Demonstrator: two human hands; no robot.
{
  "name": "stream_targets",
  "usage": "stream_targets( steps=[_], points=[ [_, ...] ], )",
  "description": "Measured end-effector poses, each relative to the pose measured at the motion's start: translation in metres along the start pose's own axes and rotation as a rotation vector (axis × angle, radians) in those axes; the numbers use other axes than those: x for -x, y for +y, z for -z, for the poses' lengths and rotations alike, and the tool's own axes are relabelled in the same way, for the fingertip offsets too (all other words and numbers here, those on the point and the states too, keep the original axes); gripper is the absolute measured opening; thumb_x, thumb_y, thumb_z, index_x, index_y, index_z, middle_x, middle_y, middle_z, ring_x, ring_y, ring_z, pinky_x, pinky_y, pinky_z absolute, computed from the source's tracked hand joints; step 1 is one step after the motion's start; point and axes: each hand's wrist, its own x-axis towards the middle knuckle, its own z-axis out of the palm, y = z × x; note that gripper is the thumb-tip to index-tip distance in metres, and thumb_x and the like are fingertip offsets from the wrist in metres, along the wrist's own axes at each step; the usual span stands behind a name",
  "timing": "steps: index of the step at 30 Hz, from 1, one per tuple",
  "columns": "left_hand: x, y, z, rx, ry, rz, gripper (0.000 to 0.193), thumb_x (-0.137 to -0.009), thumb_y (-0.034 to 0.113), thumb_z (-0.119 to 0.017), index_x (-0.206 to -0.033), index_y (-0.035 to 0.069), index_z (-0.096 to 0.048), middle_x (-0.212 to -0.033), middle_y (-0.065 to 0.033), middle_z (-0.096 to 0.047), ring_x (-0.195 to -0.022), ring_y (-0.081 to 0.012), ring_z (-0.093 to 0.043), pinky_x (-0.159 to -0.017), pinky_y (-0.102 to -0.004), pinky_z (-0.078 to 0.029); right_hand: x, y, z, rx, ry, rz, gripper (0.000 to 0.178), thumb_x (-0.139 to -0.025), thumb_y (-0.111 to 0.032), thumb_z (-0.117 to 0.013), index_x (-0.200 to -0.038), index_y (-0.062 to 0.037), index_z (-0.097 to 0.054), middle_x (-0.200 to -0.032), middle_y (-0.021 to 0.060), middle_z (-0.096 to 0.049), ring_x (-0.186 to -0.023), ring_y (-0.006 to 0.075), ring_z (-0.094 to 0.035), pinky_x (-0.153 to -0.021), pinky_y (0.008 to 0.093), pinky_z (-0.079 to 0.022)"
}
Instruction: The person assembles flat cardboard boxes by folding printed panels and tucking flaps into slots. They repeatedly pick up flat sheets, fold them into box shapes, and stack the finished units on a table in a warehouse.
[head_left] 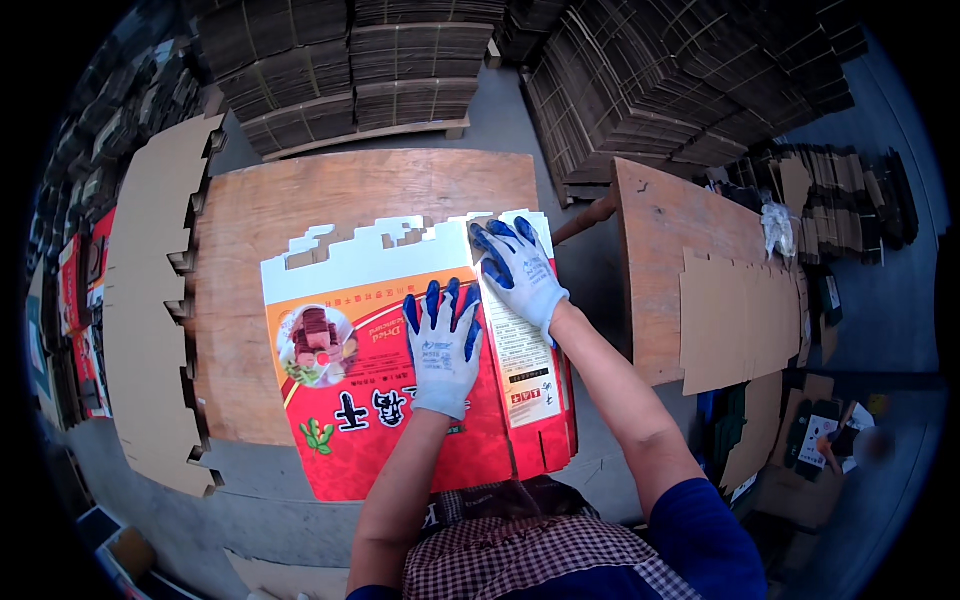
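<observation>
A flattened printed carton (pixel 340 455), red and orange with a food picture and a white edge of cut tabs, lies on the wooden table and overhangs its near edge. My left hand (pixel 443 350), in a white glove with blue fingertips, rests flat on its middle with the fingers stretched away from me. Farther off and to the right, my right hand (pixel 520 270) wears a matching glove. Its spread fingers press on the white side panel (pixel 525 350), close to the fold line and the tabs. Neither hand grips anything. More layers show under the carton's right edge.
Brown cardboard sheets (pixel 150 300) with notched edges stand left of the wooden table (pixel 250 230). At right, a second table (pixel 650 240) bears a cardboard sheet (pixel 735 320) and clear plastic (pixel 778 228). Tied cardboard stacks (pixel 420 100) rise at the back.
</observation>
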Motion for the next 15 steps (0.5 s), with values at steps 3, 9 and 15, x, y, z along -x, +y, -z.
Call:
stream_targets(
  steps=[3, 9, 15],
  points=[
    [-0.002, 0.006, 0.005, 0.026, -0.004, -0.001, 0.039, -0.088, 0.029, -0.069, -0.126, 0.018, -0.068, -0.156, -0.0102, -0.041, -0.148, -0.0362, -0.030, -0.123, -0.0609, -0.012, -0.001, -0.004, 0.001, 0.007, 0.025, -0.025, 0.050, -0.100, -0.025, -0.051, -0.146, -0.0069, -0.049, -0.145, 0.0176, -0.052, -0.142, 0.0305, -0.041, -0.125, 0.0481, -0.015],
    [-0.004, 0.005, 0.001, -0.002, -0.041, 0.029, 0.039, -0.085, 0.034, -0.072, -0.122, 0.021, -0.071, -0.157, -0.0113, -0.039, -0.149, -0.0383, -0.027, -0.122, -0.0634, -0.008, 0.001, -0.026, -0.012, 0.045, 0.096, -0.179, 0.050, -0.098, -0.021, -0.051, -0.146, -0.0069, -0.049, -0.145, 0.0161, -0.052, -0.144, 0.0294, -0.038, -0.125, 0.0498, -0.012],
    [0.002, 0.001, -0.009, -0.033, -0.064, 0.052, 0.054, -0.088, 0.032, -0.069, -0.137, 0.012, -0.056, -0.152, -0.0155, -0.043, -0.148, -0.0400, -0.028, -0.122, -0.0619, -0.011, 0.005, -0.035, -0.022, 0.111, 0.128, -0.207, 0.050, -0.098, -0.015, -0.050, -0.146, -0.0050, -0.047, -0.147, 0.0171, -0.049, -0.145, 0.0331, -0.036, -0.125, 0.0516, -0.013]
  ],
)
